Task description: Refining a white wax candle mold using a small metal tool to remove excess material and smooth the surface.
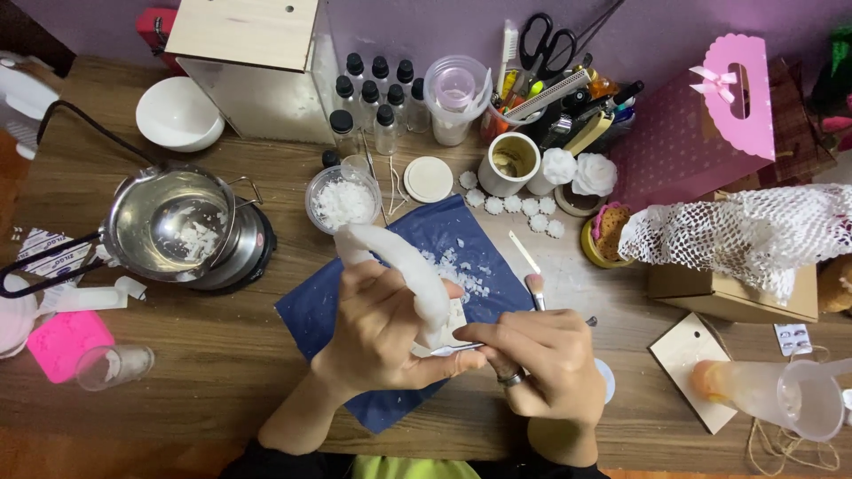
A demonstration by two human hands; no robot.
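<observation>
1. The left hand is low in the middle of the view. Its fingers are curled tight around a long white lump. The lump curves up and away from the hand like a fat sausage.
2. The right hand is just beside the left hand, and their thumbs almost touch. It has a ring on one finger. Its fingers are pinched shut on a thin metal tool. The tip of the tool points at the bottom end of the white lump.
3. Both hands are over a dark blue sheet that lies on the wooden table. White flakes are scattered on the sheet, just past the hands.
4. A small brush lies near the right hand, at the edge of the sheet.
5. A pink mold and a clear cup on its side lie to the left, well apart from the hands.
6. Farther left sits a shiny metal pot on a small black burner. It has white bits inside.
7. A clear tub of white flakes stands past the sheet.
8. Farthest away are small bottles with black caps, a white bowl and a cup with scissors.
</observation>
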